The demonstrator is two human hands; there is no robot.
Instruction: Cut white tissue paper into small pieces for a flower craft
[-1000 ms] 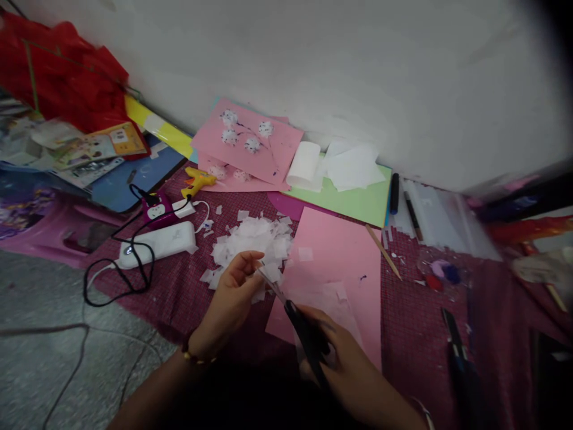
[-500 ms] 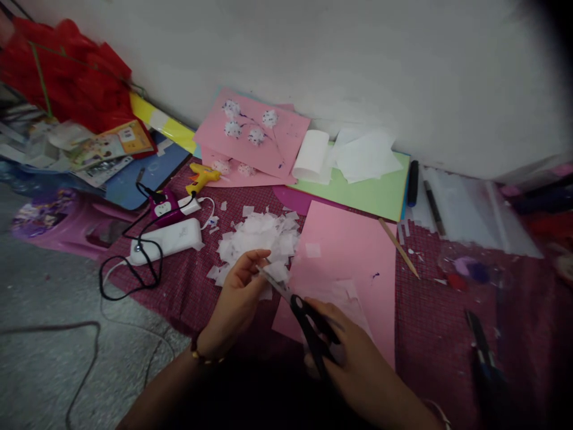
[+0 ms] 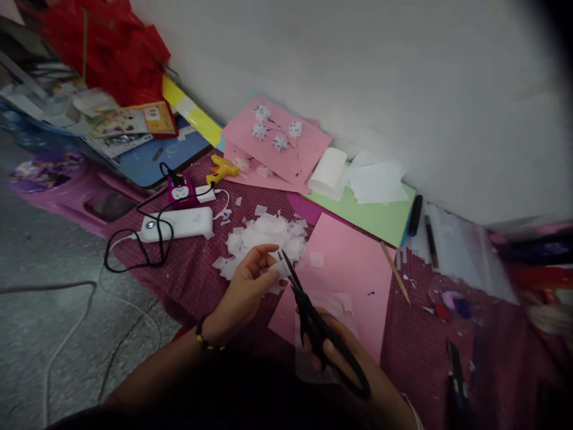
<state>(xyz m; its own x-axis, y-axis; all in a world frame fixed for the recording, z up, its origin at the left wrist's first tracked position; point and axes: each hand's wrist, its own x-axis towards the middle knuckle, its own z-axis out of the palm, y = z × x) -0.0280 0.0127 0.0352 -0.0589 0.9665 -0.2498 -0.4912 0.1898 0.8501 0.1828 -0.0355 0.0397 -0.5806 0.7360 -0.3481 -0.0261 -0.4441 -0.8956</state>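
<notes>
My left hand [image 3: 250, 283] pinches a small piece of white tissue paper [image 3: 281, 267] between thumb and fingers. Black-handled scissors [image 3: 308, 310] are in my right hand [image 3: 347, 346], their blades pointing up and away from me, right at the held paper. Beyond my left hand a loose heap of cut white paper squares [image 3: 264, 236] lies on the checked cloth. Under and past the scissors rests a pink sheet [image 3: 353, 263], with one small square on it and thin white tissue sheets [image 3: 308, 364] partly hidden by my right hand.
A yellow glue gun [image 3: 222, 169], a white power bank [image 3: 179, 226] and a tangled black cable [image 3: 134, 266] lie at the left. Pink sheets with white blossoms [image 3: 268, 137] and a white roll [image 3: 329, 170] sit along the wall. A pencil [image 3: 396, 273] and a cutter knife [image 3: 455, 370] are rightward.
The scissors have turned in my right hand, and their blades now open at the paper's edge. More of the white piece shows in my left hand. The camera view has shifted and tilted slightly.
</notes>
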